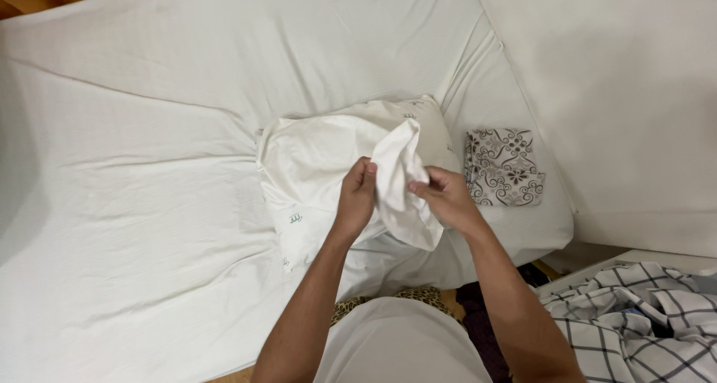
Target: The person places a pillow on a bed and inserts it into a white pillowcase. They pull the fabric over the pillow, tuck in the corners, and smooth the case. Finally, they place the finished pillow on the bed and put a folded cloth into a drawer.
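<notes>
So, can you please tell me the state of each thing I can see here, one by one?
White cloth pillowcase: bunched, held up by both hands.
White pillow: lying flat on the bed, partly covered.
Left hand: closed on the pillowcase.
Right hand: pinching the pillowcase.
Patterned grey-and-white cloth: folded, lying flat.
White bed sheet: spread, wrinkled.
Black-and-white checked fabric: crumpled.

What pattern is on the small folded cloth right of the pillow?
Dark swirling floral print on pale ground, on the folded cloth; head view.
</notes>
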